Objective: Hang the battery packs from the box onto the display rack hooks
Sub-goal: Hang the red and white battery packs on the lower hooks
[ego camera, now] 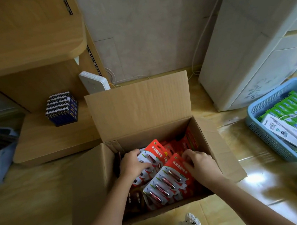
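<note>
Likely a small shop's stock corner: a cardboard box crammed with carded battery packs at lower centre, a blue basket of green boxed goods at right, slotted wooden shelving at upper left.

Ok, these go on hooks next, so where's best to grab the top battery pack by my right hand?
Probably its flat red header, from the far-right edge at the right hand: the battery pack lies face up, batteries bulging lower down.

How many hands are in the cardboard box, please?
2. The left hand grips battery packs at the left of the cardboard box; the right hand pinches another pack at the right.
</note>
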A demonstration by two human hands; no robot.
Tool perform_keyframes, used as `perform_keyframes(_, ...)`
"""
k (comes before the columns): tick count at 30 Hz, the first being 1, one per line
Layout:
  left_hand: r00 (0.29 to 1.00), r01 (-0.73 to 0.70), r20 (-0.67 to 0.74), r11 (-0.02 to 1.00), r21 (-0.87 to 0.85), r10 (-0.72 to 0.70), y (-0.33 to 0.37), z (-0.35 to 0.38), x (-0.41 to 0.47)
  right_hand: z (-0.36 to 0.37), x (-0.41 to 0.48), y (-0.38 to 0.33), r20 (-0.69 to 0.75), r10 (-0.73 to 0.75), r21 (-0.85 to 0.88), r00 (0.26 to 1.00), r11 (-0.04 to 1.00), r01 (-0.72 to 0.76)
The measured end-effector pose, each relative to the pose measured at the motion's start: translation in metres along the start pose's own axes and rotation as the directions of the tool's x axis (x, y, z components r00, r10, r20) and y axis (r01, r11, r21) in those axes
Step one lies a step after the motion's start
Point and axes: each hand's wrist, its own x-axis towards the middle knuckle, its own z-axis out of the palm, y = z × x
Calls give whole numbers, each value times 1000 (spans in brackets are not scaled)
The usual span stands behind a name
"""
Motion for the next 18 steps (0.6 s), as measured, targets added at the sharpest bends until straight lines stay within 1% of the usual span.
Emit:
perform_keyframes(2, 998, 4, 63, 993, -121, 3, -4, -4, 2, -1, 2, 2, 103, 25, 133, 994, 990, -38)
perform_keyframes(4, 995, 32, 101, 971, -235, -8, -6, -7, 2, -1, 4, 1, 193, 47, 227, 980, 970, -91)
perform_keyframes(6, 992, 60, 125, 953, -296, -23, -10, -8, 4, 0, 5, 0, 262, 63, 292, 963, 946, -142)
perform_keyframes(7, 992, 59, 124, 955, -292, -23, -13, -8, 4, 1, 5, -1, 313, 61, 293, 948, 943, -157)
perform_keyframes(9, 993, 54, 119, 953, -300, -19, -15, -8, 4, 5, 3, -4, 396, 17, 214, 918, 971, -110)
perform_keyframes(10, 993, 49, 115, 947, -317, -13, -14, -9, 1, 6, 3, -7, 400, 4, 189, 917, 978, -87)
perform_keyframes(11, 995, 40, 103, 942, -334, -6, -13, -12, -1, 5, 3, -10, 367, -3, 207, 930, 975, -78)
perform_keyframes(13, 998, 10, 65, 931, -365, 15, -6, -25, -11, -6, 2, -22, 266, 8, 297, 964, 950, -90)
perform_keyframes(15, 1000, -7, 25, 912, -411, 18, 6, -51, -28, -29, -1, -41, 178, 33, 350, 984, 932, -94)
perform_keyframes(18, 999, 35, 17, 872, -489, -31, 31, -110, -63, -84, -9, -79, 90, 64, 355, 994, 930, -92)
